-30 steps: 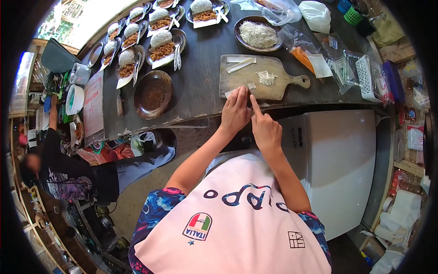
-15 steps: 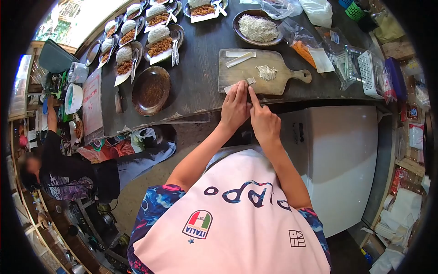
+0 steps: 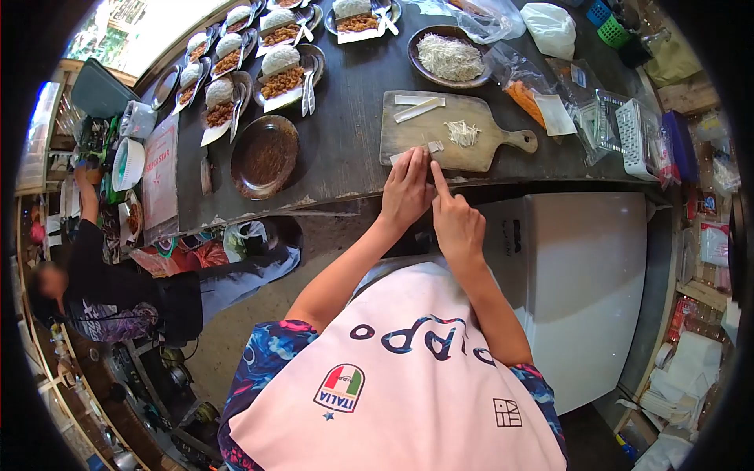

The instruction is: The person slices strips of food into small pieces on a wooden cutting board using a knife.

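Observation:
A wooden cutting board (image 3: 496, 125) with a handle lies at the table's front edge. My left hand (image 3: 407, 191) presses its fingers, held together, onto a flat white strip (image 3: 395, 158) at the board's near edge. Beside it my right hand (image 3: 459, 224) has the index finger stretched toward the fingertips of my left hand, the other fingers curled; what they hold is hidden. Small pale cut pieces (image 3: 436, 146) lie just beyond the fingertips. Further up the board are longer white strips (image 3: 419, 109) and a little heap of thin white shreds (image 3: 463, 133).
Behind the board stands a bowl of white shreds (image 3: 449, 58), near a bag with orange contents (image 3: 525, 100). Several plates of rice (image 3: 280, 59) with cutlery fill the back left; a brown plate (image 3: 265, 157) is nearer. Another person (image 3: 118, 290) works at left. A white appliance (image 3: 589, 290) is below the table.
The whole view has shifted slightly, with the board and plates a little lower and to the right. My hands stay at almost the same spot on the board's near edge.

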Demonstrator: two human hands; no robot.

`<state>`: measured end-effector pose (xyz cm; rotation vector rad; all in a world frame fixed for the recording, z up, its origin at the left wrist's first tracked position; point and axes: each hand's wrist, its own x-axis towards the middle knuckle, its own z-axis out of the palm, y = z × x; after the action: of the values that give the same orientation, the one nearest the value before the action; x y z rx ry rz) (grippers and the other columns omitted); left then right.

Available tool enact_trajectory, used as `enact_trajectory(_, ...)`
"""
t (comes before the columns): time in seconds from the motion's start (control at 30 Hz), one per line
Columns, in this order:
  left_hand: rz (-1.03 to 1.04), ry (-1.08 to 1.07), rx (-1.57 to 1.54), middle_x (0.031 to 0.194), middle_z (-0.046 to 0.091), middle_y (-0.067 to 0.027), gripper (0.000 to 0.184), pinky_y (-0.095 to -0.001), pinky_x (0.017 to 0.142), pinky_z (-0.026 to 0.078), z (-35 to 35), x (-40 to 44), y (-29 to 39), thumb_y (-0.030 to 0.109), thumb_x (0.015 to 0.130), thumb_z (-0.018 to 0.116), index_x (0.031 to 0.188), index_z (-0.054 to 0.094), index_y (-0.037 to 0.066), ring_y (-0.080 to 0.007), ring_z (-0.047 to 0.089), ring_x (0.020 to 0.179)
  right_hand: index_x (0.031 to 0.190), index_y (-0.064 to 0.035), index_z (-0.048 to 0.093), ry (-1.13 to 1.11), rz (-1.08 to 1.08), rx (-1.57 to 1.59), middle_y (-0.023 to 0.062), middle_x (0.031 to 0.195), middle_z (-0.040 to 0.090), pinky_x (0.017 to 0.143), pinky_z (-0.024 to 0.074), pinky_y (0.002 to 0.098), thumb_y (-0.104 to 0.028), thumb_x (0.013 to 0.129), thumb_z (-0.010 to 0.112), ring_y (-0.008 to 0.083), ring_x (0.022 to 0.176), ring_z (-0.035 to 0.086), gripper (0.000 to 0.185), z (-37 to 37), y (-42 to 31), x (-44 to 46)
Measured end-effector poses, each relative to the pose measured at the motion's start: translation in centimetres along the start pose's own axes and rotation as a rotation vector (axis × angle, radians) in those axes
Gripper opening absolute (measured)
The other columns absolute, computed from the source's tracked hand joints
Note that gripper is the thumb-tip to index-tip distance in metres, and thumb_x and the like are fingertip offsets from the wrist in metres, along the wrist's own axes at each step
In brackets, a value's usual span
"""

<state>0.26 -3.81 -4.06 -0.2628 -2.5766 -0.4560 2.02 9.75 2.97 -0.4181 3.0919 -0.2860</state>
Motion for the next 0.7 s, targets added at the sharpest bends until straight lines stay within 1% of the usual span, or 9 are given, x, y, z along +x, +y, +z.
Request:
enact_trajectory(0.03,-0.010,-0.001,0.003,0.148,0.050,-0.0202,0.068,-0.0435,0.121,0.037,-0.1,-0.1,0.1,0.017,0.081,0.062,0.142,0.053,-0.011,-0.0344,0.046,0.141,0.161,-0.0373,0.040,-0.041,0.014,-0.024,0.0096,0.069,0.068,0.055,0.0612,0.0412,-0.032,0.100,0.063,0.0299,0.058,0.073,0.065,-0.2,-0.1,-0.4)
enact_trajectory(0.23,0.021,0.021,0.031,0.148,0.050,-0.0202,0.067,-0.0435,0.121,0.037,-0.1,-0.2,0.0,0.017,0.082,0.061,0.142,0.053,-0.010,-0.0341,0.046,0.140,0.161,-0.0389,0.041,0.073,-0.031,0.086,0.0098,0.068,0.068,0.054,0.0612,0.0428,-0.030,0.099,0.065,0.0306,0.058,0.072,0.067,1.0,0.3,1.3)
enact_trajectory(0.33,-0.004,0.002,0.005,0.149,0.050,-0.0204,0.066,-0.0433,0.121,0.037,-0.1,-0.1,0.0,0.017,0.082,0.060,0.142,0.054,-0.011,-0.0340,0.047,0.140,0.161,-0.0384,0.041,-0.003,-0.004,0.025,0.0099,0.068,0.067,0.054,0.0610,0.0436,-0.030,0.099,0.064,0.0311,0.058,0.072,0.067,0.3,0.2,-0.1)
enact_trajectory(0.43,0.009,0.017,0.035,0.149,0.050,-0.0203,0.065,-0.0433,0.121,0.037,-0.3,-0.1,0.2,0.017,0.082,0.061,0.141,0.055,-0.011,-0.0338,0.047,0.140,0.161,-0.0384,0.041,-0.007,-0.013,0.000,0.0097,0.067,0.067,0.054,0.0608,0.0435,-0.030,0.099,0.064,0.0314,0.057,0.072,0.067,0.8,0.4,0.1)
enact_trajectory(0.53,0.003,0.022,-0.033,0.150,0.048,-0.0199,0.067,-0.0464,0.119,0.039,-0.1,-0.3,0.0,0.014,0.082,0.063,0.143,0.052,-0.010,-0.0362,0.046,0.141,0.161,-0.0389,0.040,0.088,-0.044,0.041,0.0094,0.066,0.067,0.053,0.0607,0.0430,-0.029,0.098,0.064,0.0312,0.056,0.072,0.068,1.5,0.2,1.4)
enact_trajectory(0.63,-0.016,0.011,-0.080,0.150,0.048,-0.0200,0.066,-0.0463,0.119,0.039,-0.2,-0.2,-0.1,0.013,0.082,0.063,0.143,0.052,-0.011,-0.0370,0.046,0.141,0.162,-0.0382,0.040,0.036,-0.028,0.034,0.0093,0.066,0.066,0.054,0.0610,0.0427,-0.029,0.099,0.064,0.0312,0.057,0.072,0.067,0.5,-0.1,0.7)
enact_trajectory(0.7,-0.016,0.017,-0.053,0.150,0.048,-0.0200,0.066,-0.0466,0.120,0.039,-0.2,-0.4,0.0,0.013,0.082,0.063,0.142,0.052,-0.011,-0.0374,0.045,0.141,0.162,-0.0378,0.040,0.003,-0.017,-0.002,0.0093,0.067,0.067,0.054,0.0610,0.0425,-0.029,0.099,0.063,0.0308,0.057,0.072,0.067,0.2,-0.2,0.2)
